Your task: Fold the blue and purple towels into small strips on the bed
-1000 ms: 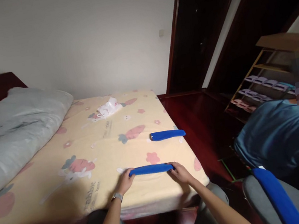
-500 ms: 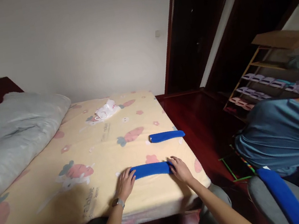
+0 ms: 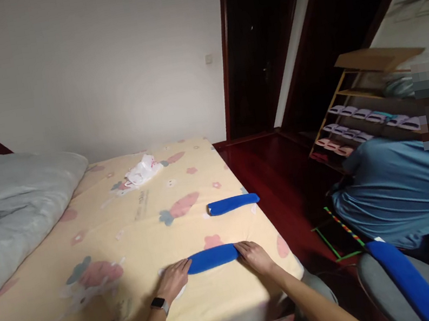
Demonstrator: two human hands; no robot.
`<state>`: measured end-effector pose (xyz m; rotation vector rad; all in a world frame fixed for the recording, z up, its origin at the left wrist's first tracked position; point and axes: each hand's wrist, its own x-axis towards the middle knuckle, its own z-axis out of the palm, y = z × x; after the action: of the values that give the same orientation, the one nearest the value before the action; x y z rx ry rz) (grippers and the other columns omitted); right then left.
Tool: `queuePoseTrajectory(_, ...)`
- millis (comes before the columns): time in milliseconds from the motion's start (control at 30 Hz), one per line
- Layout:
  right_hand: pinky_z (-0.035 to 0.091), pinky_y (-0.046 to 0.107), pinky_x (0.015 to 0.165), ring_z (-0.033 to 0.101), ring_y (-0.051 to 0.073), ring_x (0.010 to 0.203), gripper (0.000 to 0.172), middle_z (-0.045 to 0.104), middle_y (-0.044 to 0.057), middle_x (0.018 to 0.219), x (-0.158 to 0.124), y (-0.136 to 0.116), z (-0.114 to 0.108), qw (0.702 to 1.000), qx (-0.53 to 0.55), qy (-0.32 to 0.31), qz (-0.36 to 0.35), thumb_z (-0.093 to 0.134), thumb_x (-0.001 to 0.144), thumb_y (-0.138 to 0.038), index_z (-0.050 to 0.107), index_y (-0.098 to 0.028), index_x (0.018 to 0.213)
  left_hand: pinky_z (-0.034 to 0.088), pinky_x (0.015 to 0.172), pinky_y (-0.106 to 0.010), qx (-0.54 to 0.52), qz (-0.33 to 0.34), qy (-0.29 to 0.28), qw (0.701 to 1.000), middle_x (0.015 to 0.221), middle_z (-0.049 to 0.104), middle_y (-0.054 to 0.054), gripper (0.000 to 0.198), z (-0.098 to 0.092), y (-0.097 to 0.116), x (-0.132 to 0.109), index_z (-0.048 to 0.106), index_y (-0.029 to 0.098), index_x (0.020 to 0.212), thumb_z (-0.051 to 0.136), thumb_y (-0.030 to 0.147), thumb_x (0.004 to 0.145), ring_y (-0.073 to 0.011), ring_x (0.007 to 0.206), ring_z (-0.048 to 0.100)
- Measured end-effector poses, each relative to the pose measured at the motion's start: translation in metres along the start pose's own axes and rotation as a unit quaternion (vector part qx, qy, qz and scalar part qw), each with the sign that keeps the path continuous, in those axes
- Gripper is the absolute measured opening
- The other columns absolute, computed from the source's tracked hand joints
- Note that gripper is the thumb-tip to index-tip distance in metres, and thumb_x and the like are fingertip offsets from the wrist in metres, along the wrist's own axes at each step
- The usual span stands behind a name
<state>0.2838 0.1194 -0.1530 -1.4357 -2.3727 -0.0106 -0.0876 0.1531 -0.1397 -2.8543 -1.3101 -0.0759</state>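
Observation:
A blue padded strip (image 3: pixel 213 258) lies across the bed near its front edge. My left hand (image 3: pixel 176 279), with a watch on the wrist, is closed on the strip's left end. My right hand (image 3: pixel 255 256) is closed on its right end, fingers together over the fabric. Farther back on the bed, close to its right edge, rests a second blue strip (image 3: pixel 233 204). A third blue strip (image 3: pixel 409 278) lies over a grey stool at the lower right.
The bed (image 3: pixel 131 251) bears a grey quilt (image 3: pixel 19 198) at left and a white plastic bag (image 3: pixel 143 171). On the right, a person in a blue shirt (image 3: pixel 403 183) bends beside the grey stool (image 3: pixel 378 286). Behind stands a shoe rack (image 3: pixel 368 96); a green frame (image 3: pixel 327 245) is on the floor.
The camera view has shifted somewhat. My fingers have closed more on both ends of the near strip, and its middle now bows slightly.

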Motion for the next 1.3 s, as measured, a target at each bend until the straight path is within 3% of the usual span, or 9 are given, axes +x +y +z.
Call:
queuePoseTrajectory(200, 0.05, 0.039, 0.089, 0.066, 0.025, 0.102, 0.036, 0.069, 0.012, 0.119, 0.013, 0.041, -0.035, 0.995, -0.077, 0.048, -0.036, 0.049, 0.091, -0.006, 0.059, -0.015, 0.125, 0.05, 0.104, -0.038, 0.078, 0.046, 0.145, 0.985, 0.131, 0.066, -0.011, 0.05, -0.002, -0.005, 0.031, 0.057, 0.017, 0.135, 0.037, 0.006, 0.091, -0.0216, 0.12, 0.063)
queuePoseTrajectory(300, 0.046, 0.042, 0.096, 0.061, 0.027, 0.114, 0.035, 0.065, 0.014, 0.128, 0.028, 0.093, -0.063, 0.991, -0.108, 0.083, -0.012, 0.046, 0.094, -0.008, 0.059, -0.015, 0.126, 0.049, 0.107, -0.04, 0.057, 0.063, 0.215, 0.973, 0.134, 0.064, -0.013, 0.048, -0.014, 0.005, 0.09, 0.052, 0.016, 0.14, 0.038, 0.011, 0.095, -0.0227, 0.124, 0.061)
queuePoseTrajectory(400, 0.041, 0.045, 0.099, 0.057, 0.031, 0.121, 0.032, 0.062, 0.016, 0.132, 0.041, 0.148, -0.076, 0.99, -0.11, 0.076, 0.054, 0.047, 0.094, -0.013, 0.06, -0.016, 0.123, 0.045, 0.111, -0.043, -0.003, 0.061, 0.22, 0.974, 0.137, 0.061, -0.014, 0.049, -0.013, 0.026, 0.162, 0.05, 0.015, 0.142, 0.036, 0.011, 0.096, -0.0245, 0.129, 0.056)
queuePoseTrajectory(500, 0.039, 0.046, 0.101, 0.056, 0.033, 0.12, 0.03, 0.062, 0.017, 0.13, 0.048, 0.186, -0.064, 0.988, -0.092, 0.018, 0.122, 0.051, 0.089, -0.011, 0.061, -0.017, 0.117, 0.04, 0.114, -0.046, -0.06, 0.033, 0.174, 0.982, 0.138, 0.06, -0.015, 0.052, 0.01, 0.045, 0.214, 0.051, 0.014, 0.141, 0.035, 0.005, 0.093, -0.026, 0.134, 0.051)
queuePoseTrajectory(633, 0.039, 0.047, 0.102, 0.056, 0.034, 0.119, 0.034, 0.061, 0.018, 0.127, 0.057, 0.203, -0.032, 0.981, -0.075, -0.036, 0.174, 0.054, 0.081, -0.007, 0.059, -0.016, 0.114, 0.038, 0.114, -0.049, -0.078, -0.029, 0.161, 0.983, 0.138, 0.06, -0.015, 0.057, 0.047, 0.057, 0.234, 0.049, 0.016, 0.143, 0.037, 0.001, 0.089, -0.0272, 0.135, 0.049)
queuePoseTrajectory(833, 0.012, 0.05, 0.12, 0.015, 0.035, 0.149, 0.098, 0.02, 0.015, 0.162, 0.097, 0.21, -0.028, 0.993, -0.025, -0.087, 0.077, 0.072, 0.062, -0.016, 0.032, -0.018, 0.151, 0.03, 0.119, -0.049, -0.08, -0.113, 0.189, 0.972, 0.153, 0.046, -0.009, 0.057, 0.049, 0.06, 0.188, 0.039, 0.021, 0.15, 0.041, 0.015, 0.094, -0.0284, 0.142, 0.038)
queuePoseTrajectory(967, 0.011, 0.052, 0.119, 0.023, 0.037, 0.146, 0.128, 0.026, 0.018, 0.16, 0.137, 0.213, -0.03, 0.973, 0.004, -0.222, 0.065, 0.083, 0.048, -0.026, 0.017, -0.02, 0.157, 0.031, 0.118, -0.05, -0.061, -0.183, 0.171, 0.966, 0.151, 0.048, -0.01, 0.051, 0.053, 0.052, 0.103, 0.046, 0.023, 0.145, 0.046, 0.034, 0.095, -0.0307, 0.141, 0.039)
queuePoseTrajectory(1133, 0.032, 0.046, 0.11, 0.058, 0.034, 0.118, 0.086, 0.064, 0.016, 0.125, 0.157, 0.201, -0.03, 0.964, 0.029, -0.224, 0.142, 0.081, 0.055, -0.022, 0.053, -0.019, 0.136, 0.032, 0.117, -0.053, -0.047, -0.242, 0.171, 0.954, 0.154, 0.044, -0.007, 0.058, 0.075, 0.046, -0.008, 0.035, 0.03, 0.151, 0.046, 0.036, 0.094, -0.0295, 0.141, 0.041)
queuePoseTrajectory(1300, 0.05, 0.036, 0.077, 0.068, 0.031, 0.093, 0.058, 0.071, 0.014, 0.107, 0.105, 0.185, -0.063, 0.946, 0.049, -0.209, 0.241, 0.074, 0.065, -0.034, 0.062, -0.018, 0.12, 0.036, 0.115, -0.051, -0.05, -0.252, 0.201, 0.945, 0.143, 0.055, -0.011, 0.052, 0.066, 0.054, -0.023, 0.046, 0.027, 0.142, 0.047, 0.032, 0.091, -0.0292, 0.135, 0.048)
